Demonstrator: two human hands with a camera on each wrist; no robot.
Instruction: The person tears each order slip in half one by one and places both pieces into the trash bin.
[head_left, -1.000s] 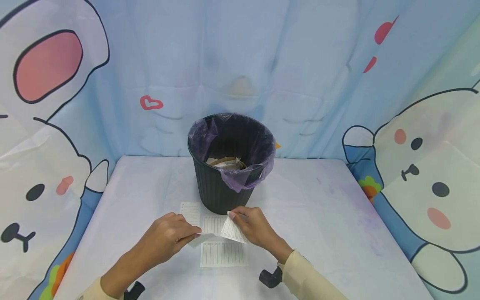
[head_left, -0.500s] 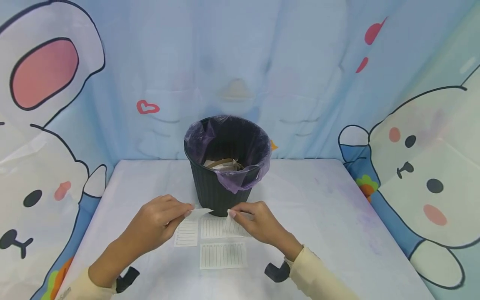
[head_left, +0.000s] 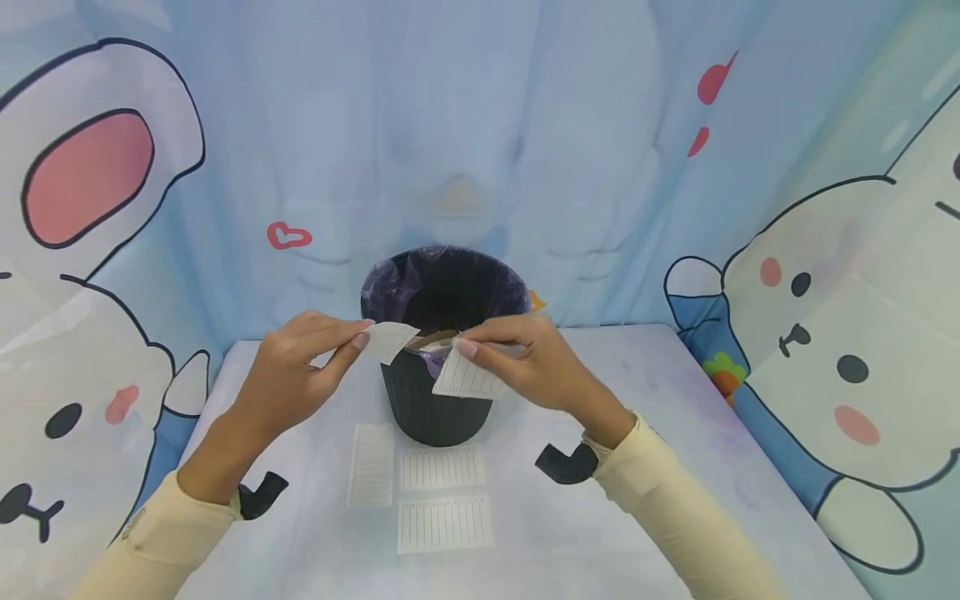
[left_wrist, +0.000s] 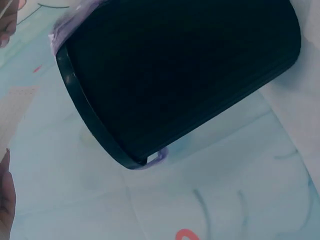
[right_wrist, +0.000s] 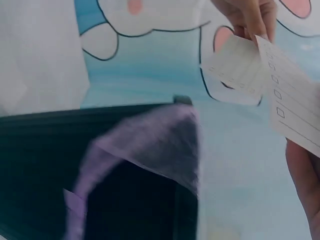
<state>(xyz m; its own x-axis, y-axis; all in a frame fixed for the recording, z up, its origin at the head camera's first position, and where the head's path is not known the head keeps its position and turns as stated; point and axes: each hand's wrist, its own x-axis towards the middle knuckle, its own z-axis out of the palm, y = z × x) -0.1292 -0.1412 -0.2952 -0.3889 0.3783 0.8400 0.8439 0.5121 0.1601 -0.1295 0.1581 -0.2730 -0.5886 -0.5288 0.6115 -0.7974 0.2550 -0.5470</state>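
My left hand (head_left: pixel 296 358) pinches a small lined paper slip (head_left: pixel 390 340) between thumb and fingertips. My right hand (head_left: pixel 536 362) pinches another lined slip (head_left: pixel 468 377), which hangs tilted below its fingers. In the right wrist view, small printed checkboxes show on the right slip (right_wrist: pixel 295 100), and the left slip (right_wrist: pixel 235 62) is beyond it. Both hands are raised in front of a dark ribbed waste bin (head_left: pixel 435 417) with a purple plastic liner (right_wrist: pixel 160 135). The slips partly hide the bin's near rim. The left wrist view catches only part of the left hand (left_wrist: pixel 7 200).
Three lined slips lie flat on the white table before the bin: an upright one (head_left: pixel 371 467) at left, one (head_left: pixel 442 468) by the bin's base and one (head_left: pixel 446 525) nearer. Discarded bits (head_left: pixel 435 340) show inside the bin. A printed curtain (head_left: pixel 465 125) hangs behind.
Both hands have lifted their slips up from low over the table to about the height of the bin's near rim. The slips on the table are now uncovered.
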